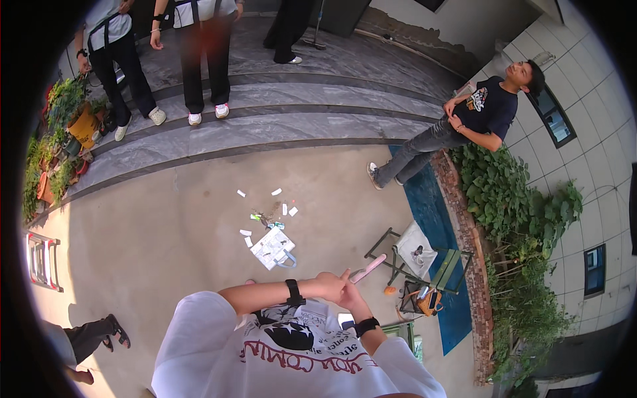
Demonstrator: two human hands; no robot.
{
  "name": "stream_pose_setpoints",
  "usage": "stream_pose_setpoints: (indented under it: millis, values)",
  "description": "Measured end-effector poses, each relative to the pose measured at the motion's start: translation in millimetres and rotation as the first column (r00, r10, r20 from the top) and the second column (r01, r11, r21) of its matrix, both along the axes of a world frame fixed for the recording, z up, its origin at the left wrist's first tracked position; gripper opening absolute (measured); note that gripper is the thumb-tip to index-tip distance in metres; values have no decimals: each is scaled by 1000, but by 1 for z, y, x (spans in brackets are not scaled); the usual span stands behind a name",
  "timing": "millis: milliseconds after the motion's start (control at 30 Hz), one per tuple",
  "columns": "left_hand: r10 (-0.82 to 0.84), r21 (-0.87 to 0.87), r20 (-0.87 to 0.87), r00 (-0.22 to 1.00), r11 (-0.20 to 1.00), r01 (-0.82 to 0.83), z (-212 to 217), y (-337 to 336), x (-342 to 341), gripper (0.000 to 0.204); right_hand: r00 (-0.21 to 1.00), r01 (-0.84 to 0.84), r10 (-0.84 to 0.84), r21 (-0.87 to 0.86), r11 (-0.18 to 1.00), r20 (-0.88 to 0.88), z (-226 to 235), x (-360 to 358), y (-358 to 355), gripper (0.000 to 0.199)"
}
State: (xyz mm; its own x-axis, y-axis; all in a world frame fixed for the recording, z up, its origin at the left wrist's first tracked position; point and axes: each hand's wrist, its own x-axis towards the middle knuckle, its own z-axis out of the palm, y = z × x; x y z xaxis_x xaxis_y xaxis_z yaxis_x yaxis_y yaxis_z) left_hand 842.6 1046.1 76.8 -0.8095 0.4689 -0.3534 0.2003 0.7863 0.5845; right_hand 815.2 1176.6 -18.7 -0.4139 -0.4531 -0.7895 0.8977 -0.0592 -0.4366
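Slim pink object (pixel 373 265) held out at joined hands, in front of torso; left hand (pixel 328 286) and right hand (pixel 353 298) crossed, touching. Object grasped, but by which hand cannot be told; each hand's closure hidden. White bag (pixel 267 248) laid on ground (pixel 166 252), well apart from hands; contents not shown. White slips (pixel 292 211) scattered near bag. Brown bag (pixel 431 305) set down beside stool (pixel 410 247); dark item seen at its mouth, inside or on top unclear. Yellow pot (pixel 82 127) filled with leafy plant (pixel 65 101).
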Motion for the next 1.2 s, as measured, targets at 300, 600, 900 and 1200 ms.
stream_pose_setpoints:
  millis: [300,600,900,1200]
  values:
    - [-594,484,282,753,766,423,-64,77,3,61,467,163,400,522,837,-789,-10,84,106,11]
    - [-142,214,503,852,976,37,-56,7,-24,41,870,25,34,113,993,-492,-75,130,163,15]
    - [171,267,638,751,865,-425,-123,-45,-41,41,84,-5,483,484,875,-872,-51,51,125,11]
    - [559,166,573,599,637,-753,-136,-69,-28,31,994,-106,104,215,971,17,-19,-15,54,8]
